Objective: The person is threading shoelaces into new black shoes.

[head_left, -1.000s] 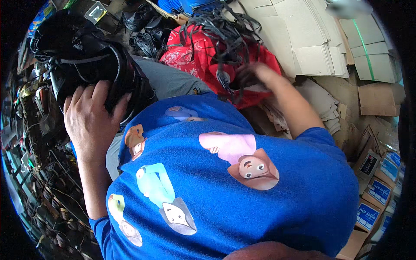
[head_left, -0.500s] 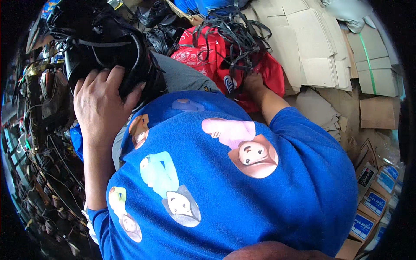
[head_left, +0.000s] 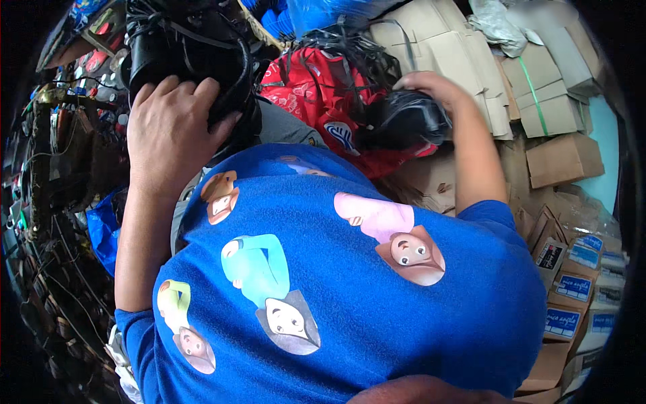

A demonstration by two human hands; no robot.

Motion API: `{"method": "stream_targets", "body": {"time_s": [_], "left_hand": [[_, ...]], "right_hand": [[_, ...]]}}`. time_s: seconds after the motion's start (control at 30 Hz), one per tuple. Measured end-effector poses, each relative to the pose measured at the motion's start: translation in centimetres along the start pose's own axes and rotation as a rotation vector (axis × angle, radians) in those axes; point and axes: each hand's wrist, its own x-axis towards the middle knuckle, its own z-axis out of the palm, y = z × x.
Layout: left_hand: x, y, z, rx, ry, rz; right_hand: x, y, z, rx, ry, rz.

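Observation:
My left hand rests with fingers spread over a black bundle of gear wrapped in cords on my lap. My right hand is curled over a black rounded object, gripping it above a red bag strewn with black straps. My blue printed shirt fills the lower half of the view and hides my legs.
Flattened cardboard and taped brown boxes lie at the right. Small blue-labelled cartons stack at the lower right. Cluttered wires and metal parts crowd the left side. A blue plastic bag sits by my left arm.
My right hand came up out of the red bag holding the black rounded object. The left hand slid a little along the black bundle and stayed on it.

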Motion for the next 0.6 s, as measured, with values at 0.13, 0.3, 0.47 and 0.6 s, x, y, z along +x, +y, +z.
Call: {"method": "stream_targets", "body": {"time_s": [0.13,0.3,0.47,0.6], "left_hand": [[-0.1,-0.2,-0.1,-0.014,-0.017,-0.006],[-0.7,-0.7,-1.1,-0.112,-0.044,0.047],[-1.4,-1.0,-1.9,-0.178,-0.044,0.041],[-1.6,-1.1,-1.3,-0.168,-0.004,0.059]], "right_hand": [[-5.5,-4.4,-1.4,0.005,-0.122,0.135],[-10.2,-7.8,-0.6,0.330,-0.124,-0.198],[-11.2,-6.5,-1.9,0.406,-0.062,-0.242],[-4.9,-1.5,-1.7,0.489,0.246,-0.200]]}}
